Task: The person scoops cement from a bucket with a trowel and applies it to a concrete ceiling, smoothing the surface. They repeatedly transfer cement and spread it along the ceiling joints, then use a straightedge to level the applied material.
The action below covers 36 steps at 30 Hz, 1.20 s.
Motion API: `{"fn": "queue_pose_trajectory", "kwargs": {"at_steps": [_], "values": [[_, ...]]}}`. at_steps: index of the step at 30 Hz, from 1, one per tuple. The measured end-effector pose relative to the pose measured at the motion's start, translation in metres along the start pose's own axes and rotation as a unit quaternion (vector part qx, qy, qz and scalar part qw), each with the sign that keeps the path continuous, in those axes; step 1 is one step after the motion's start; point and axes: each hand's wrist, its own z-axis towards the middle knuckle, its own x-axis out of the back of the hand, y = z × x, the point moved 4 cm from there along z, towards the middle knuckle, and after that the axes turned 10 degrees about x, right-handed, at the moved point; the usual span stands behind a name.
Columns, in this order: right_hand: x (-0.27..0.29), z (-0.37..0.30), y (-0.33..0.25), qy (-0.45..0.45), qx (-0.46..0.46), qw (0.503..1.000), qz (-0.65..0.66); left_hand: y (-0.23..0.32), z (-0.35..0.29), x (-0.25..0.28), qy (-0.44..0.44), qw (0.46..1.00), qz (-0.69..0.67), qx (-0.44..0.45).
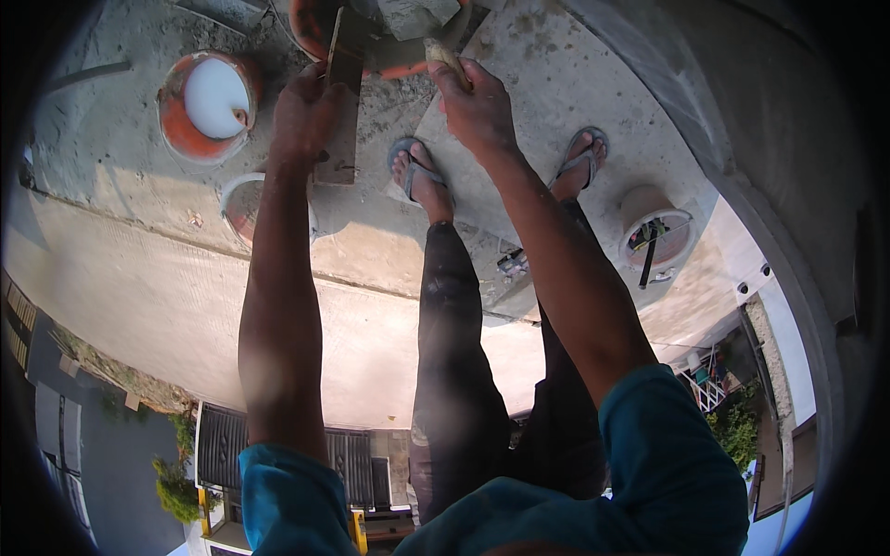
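My left hand [306,116] is closed on a flat brownish board [345,139], held tilted so that it looks long and narrow. How its fingers grip the board is partly hidden. Wrapped round the pale wooden handle of a trowel [447,61] is my right hand [480,113]. The trowel's grey blade reaches over an orange basin [408,71] at the top edge of the view. Grey mortar appears to lie in the basin, which is cut off by the picture's edge. The board's upper end overlaps the basin's left side.
An orange bucket [190,141] with whitish liquid stands at the left. Behind my left forearm is a pale-rimmed bucket [232,190]. Another bucket [681,252], holding tools, stands right of my sandalled feet [428,181]. A ledge edge [371,287] crosses below, with buildings beyond.
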Motion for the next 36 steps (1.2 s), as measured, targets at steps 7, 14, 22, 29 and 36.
{"fn": "queue_pose_trajectory", "kwargs": {"at_steps": [7,14,22,29,36], "values": [[0.006,-0.019,-0.026,-0.155,-0.224,0.811,0.517,-0.03,-0.053,-0.005,0.037,0.995,-0.002,-0.088],[0.025,-0.016,-0.024,-0.234,-0.264,0.807,0.474,-0.027,-0.05,-0.004,0.056,0.984,0.046,-0.165],[0.079,-0.057,-0.014,-0.278,-0.302,0.805,0.428,-0.023,-0.029,-0.006,0.094,0.978,0.057,-0.176],[0.039,-0.045,-0.031,0.028,0.021,0.998,-0.056,-0.004,-0.04,-0.023,0.119,0.979,0.049,-0.155],[-0.014,-0.055,-0.046,0.12,0.113,0.97,-0.18,0.021,-0.059,-0.043,0.129,0.981,0.057,-0.131]]}}
